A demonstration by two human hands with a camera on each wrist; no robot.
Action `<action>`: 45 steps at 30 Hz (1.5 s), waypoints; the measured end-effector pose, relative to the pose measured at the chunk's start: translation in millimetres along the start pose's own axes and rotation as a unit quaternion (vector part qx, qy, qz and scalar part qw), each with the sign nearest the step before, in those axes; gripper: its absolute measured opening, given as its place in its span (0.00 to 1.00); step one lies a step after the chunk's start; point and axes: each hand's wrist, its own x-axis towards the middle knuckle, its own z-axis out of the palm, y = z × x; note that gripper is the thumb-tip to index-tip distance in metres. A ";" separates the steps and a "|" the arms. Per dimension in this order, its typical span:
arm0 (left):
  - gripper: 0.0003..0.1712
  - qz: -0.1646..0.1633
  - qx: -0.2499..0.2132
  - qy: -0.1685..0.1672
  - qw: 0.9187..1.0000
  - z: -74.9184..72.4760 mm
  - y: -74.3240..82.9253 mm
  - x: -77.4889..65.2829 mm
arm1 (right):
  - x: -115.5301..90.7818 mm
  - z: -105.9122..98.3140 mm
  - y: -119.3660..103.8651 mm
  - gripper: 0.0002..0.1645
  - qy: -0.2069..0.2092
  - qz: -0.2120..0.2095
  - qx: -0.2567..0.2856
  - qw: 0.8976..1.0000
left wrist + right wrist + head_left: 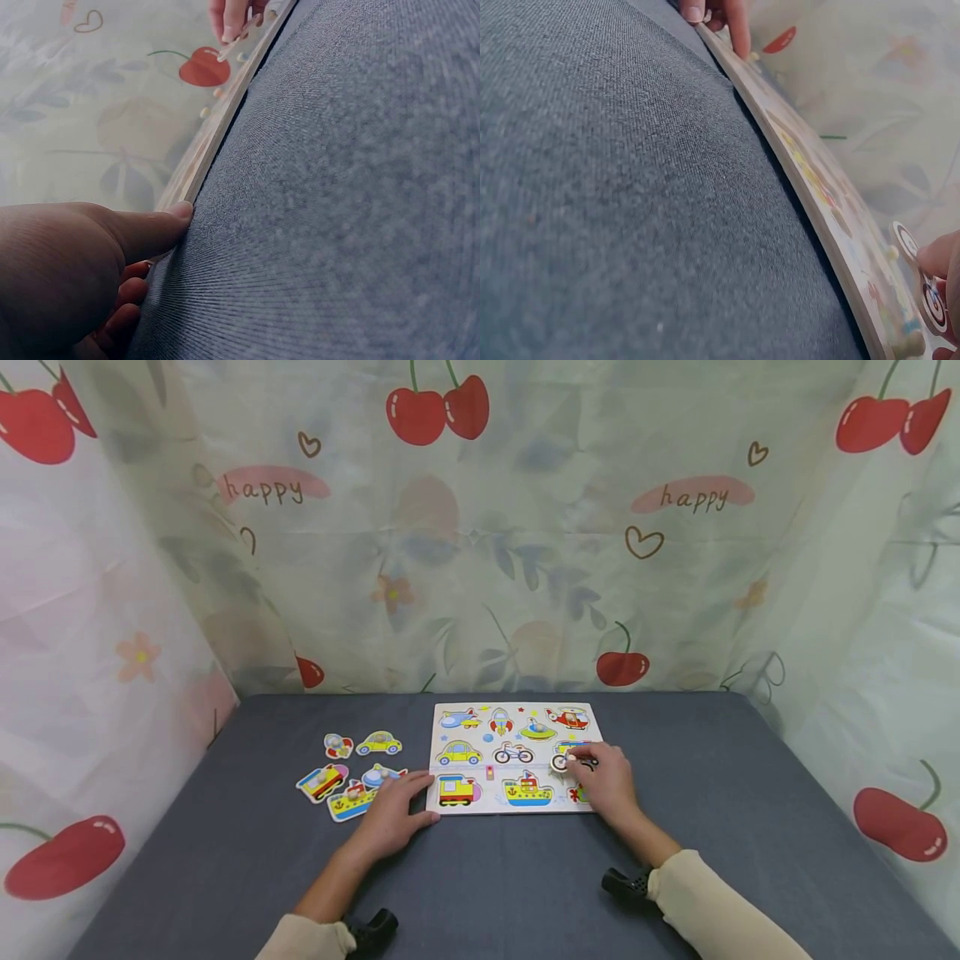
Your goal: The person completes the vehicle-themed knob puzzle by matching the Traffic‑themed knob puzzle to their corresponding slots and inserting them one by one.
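One puzzle board (491, 800) stretches from the left hand (393, 818) to beneath the right hand (609, 777). The left, unclenched, rests thumb and fingers against the board's corner; the right pinches one bicycle piece (558, 762), tilted over it. Beside and beyond the left hand lie five loose pieces: rocket (338, 747), yellow car (378, 743), train (322, 782), ship (348, 803) and a partly hidden blue one (379, 774). Of ten picture places, probably four are filled; six remain, counting the held piece.
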 end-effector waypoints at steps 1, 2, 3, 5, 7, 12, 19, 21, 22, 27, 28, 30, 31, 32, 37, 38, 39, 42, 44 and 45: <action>0.35 -0.001 0.000 -0.001 1.000 0.0 0.3 -0.2 | 0.6 1.2 -0.6 0.11 -0.001 -0.001 -0.002 1.000; 0.35 -0.002 0.000 -0.001 1.000 -0.1 0.5 -0.5 | 1.0 2.3 -1.6 0.11 -0.003 -0.002 -0.004 1.000; 0.35 -0.004 0.000 -0.002 1.000 -0.2 0.8 -0.7 | 1.4 3.3 -2.3 0.11 -0.005 -0.002 -0.005 1.000; 0.35 -0.006 0.000 -0.004 1.000 -0.2 1.1 -0.7 | 2.3 5.5 -2.7 0.11 -0.010 -0.004 -0.012 1.000; 0.34 -0.010 -0.003 -0.004 1.000 -0.3 1.7 -0.9 | 3.3 7.1 -3.2 0.10 -0.013 -0.010 -0.016 1.000; 0.34 -0.011 -0.002 -0.003 1.000 0.2 0.8 -0.1 | 5.4 10.4 -7.3 0.10 -0.017 -0.018 -0.014 1.000; 0.34 -0.004 -0.002 0.001 1.000 0.4 0.6 -0.7 | 9.7 18.8 -11.0 0.09 -0.011 -0.031 -0.029 0.999; 0.34 0.000 -0.004 0.002 1.000 0.5 0.6 -0.7 | 11.8 22.3 -11.6 0.08 -0.009 -0.036 -0.032 0.999; 0.34 0.003 -0.001 0.003 1.000 0.7 0.3 -0.7 | 13.1 24.0 -12.4 0.09 -0.009 -0.039 -0.035 0.999; 0.34 0.000 0.003 0.004 1.000 0.9 0.3 0.2 | 20.2 30.3 -19.4 0.09 -0.015 -0.045 -0.057 0.997; 0.34 -0.001 0.005 0.003 1.000 1.0 0.4 0.5 | 21.7 31.3 -20.7 0.09 -0.016 -0.047 -0.060 0.997; 0.34 -0.004 0.005 0.003 1.000 0.6 1.2 0.7 | 24.2 32.9 -22.9 0.08 -0.018 -0.052 -0.060 0.997; 0.34 -0.004 0.005 0.003 1.000 0.4 1.6 0.5 | 25.3 33.9 -23.8 0.08 -0.021 -0.051 -0.060 0.997; 0.33 -0.005 0.005 0.003 1.000 0.3 1.8 0.5 | 26.4 35.0 -24.5 0.08 -0.024 -0.051 -0.057 0.997; 0.33 -0.002 0.003 0.005 1.000 0.6 1.6 0.9 | 28.9 42.3 -27.4 0.08 -0.037 -0.050 -0.058 0.996; 0.33 -0.002 0.002 0.004 1.000 0.6 1.5 0.9 | 29.0 43.9 -28.2 0.08 -0.037 -0.053 -0.059 0.996; 0.33 -0.003 0.002 0.003 1.000 0.7 1.4 0.8 | 29.1 45.4 -28.9 0.08 -0.036 -0.055 -0.060 0.996; 0.33 -0.006 0.000 0.001 1.000 0.5 1.5 0.4 | 29.0 48.5 -32.5 0.07 -0.034 -0.059 -0.060 0.996; 0.33 -0.006 -0.001 0.002 1.000 0.2 2.0 0.0 | 28.7 50.1 -34.8 0.07 -0.036 -0.056 -0.059 0.996; 0.34 -0.005 -0.002 0.003 1.000 0.1 2.1 -0.1 | 28.6 51.0 -35.8 0.07 -0.038 -0.055 -0.059 0.996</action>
